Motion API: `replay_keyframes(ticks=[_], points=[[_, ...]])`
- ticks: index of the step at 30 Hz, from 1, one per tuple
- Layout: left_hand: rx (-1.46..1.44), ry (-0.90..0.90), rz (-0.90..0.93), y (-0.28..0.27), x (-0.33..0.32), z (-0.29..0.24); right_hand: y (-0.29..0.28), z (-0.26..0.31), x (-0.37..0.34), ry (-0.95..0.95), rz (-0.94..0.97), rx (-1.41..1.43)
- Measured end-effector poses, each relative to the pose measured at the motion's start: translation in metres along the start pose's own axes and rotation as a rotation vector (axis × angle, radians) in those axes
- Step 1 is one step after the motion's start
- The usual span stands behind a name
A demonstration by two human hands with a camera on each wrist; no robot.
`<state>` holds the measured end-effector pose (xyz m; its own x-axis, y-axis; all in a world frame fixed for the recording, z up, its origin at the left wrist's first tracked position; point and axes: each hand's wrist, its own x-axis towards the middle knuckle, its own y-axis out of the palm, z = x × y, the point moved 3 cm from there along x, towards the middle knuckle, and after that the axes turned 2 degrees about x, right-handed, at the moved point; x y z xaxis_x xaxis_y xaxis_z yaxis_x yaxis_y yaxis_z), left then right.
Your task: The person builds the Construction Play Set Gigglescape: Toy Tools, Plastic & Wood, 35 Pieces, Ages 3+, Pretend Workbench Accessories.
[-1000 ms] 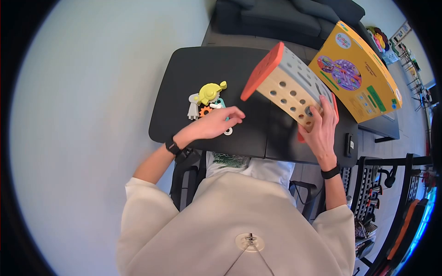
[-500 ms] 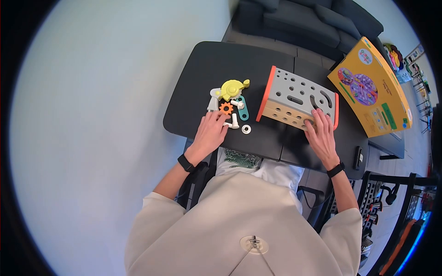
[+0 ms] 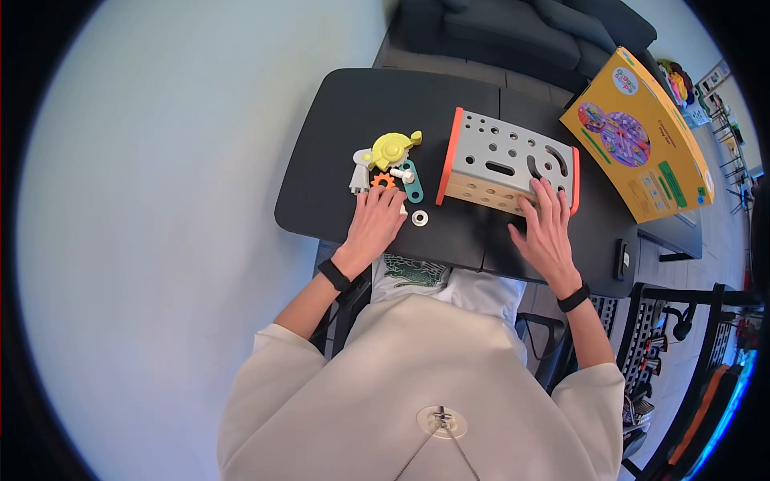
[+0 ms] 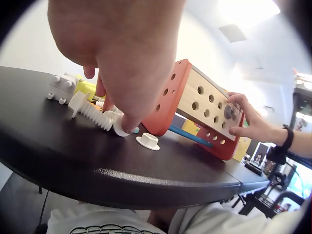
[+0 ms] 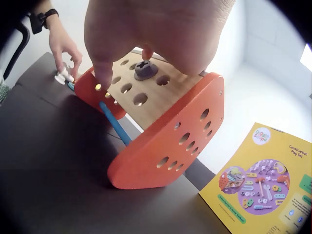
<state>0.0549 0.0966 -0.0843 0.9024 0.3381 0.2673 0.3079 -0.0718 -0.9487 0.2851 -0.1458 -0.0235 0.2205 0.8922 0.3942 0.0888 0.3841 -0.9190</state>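
My left hand (image 3: 373, 224) reaches down over small white toy parts at the table's near left. Its thumb and fingertips pinch a white bolt (image 5: 63, 76), largely covered in the head view. Beside it lies another white bolt with a coarse thread (image 4: 92, 114), and a white flanged nut (image 3: 419, 217) sits to its right. My right hand (image 3: 549, 232) rests on a toy workbench (image 3: 509, 152) with a grey top, wooden side and orange ends, its fingers at the top edge and thumb spread apart. A grey cross-slotted screw (image 5: 145, 70) sits in the wooden side below that hand.
Past the left hand lie a yellow toy piece (image 3: 391, 151), a light grey piece (image 3: 360, 172), an orange gear (image 3: 383, 181) and a teal strip (image 3: 413, 188). A yellow box (image 3: 634, 136) stands at the right. A small black object (image 3: 622, 259) lies near the right edge.
The workbench, raised and tilted a second ago, now rests on the table. My left hand has come down to the white bolts. The right hand's thumb has moved away from the wooden side.
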Motion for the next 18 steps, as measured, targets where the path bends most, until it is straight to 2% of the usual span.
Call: replay_keyframes(ticks=[2, 4, 5, 7, 8, 11, 12, 14, 15, 18], points=[[-0.02, -0.018, 0.0, -0.006, 0.001, -0.002, -0.006, 0.008, 0.002, 0.029, -0.002, 0.039], [-0.086, -0.029, -0.077, -0.015, 0.004, -0.005, -0.017, 0.017, 0.004, 0.079, -0.123, 0.086], [-0.085, -0.031, -0.076, -0.02, 0.005, -0.008, -0.021, 0.023, 0.004, 0.077, -0.122, 0.088], [-0.434, -0.14, -0.095, -0.03, 0.003, -0.015, -0.026, 0.037, 0.002, 0.077, -0.133, 0.311], [-0.436, -0.14, -0.092, -0.036, 0.001, -0.023, -0.026, 0.049, 0.004, 0.075, -0.117, 0.439], [-0.932, -0.184, 0.015, -0.04, -0.005, -0.046, -0.011, 0.091, 0.009, 0.18, 0.125, 0.945], [-1.011, -0.212, 0.063, -0.041, -0.008, -0.051, -0.005, 0.101, 0.008, 0.222, 0.175, 1.082], [-1.085, -0.268, 0.187, -0.043, -0.01, -0.055, 0.01, 0.11, 0.006, 0.248, 0.141, 1.178], [-1.083, -0.273, 0.184, -0.04, -0.011, -0.054, 0.018, 0.112, 0.006, 0.276, 0.109, 1.271], [-1.13, -0.244, 0.19, -0.027, -0.012, -0.05, 0.031, 0.118, 0.001, 0.361, 0.08, 1.31]])
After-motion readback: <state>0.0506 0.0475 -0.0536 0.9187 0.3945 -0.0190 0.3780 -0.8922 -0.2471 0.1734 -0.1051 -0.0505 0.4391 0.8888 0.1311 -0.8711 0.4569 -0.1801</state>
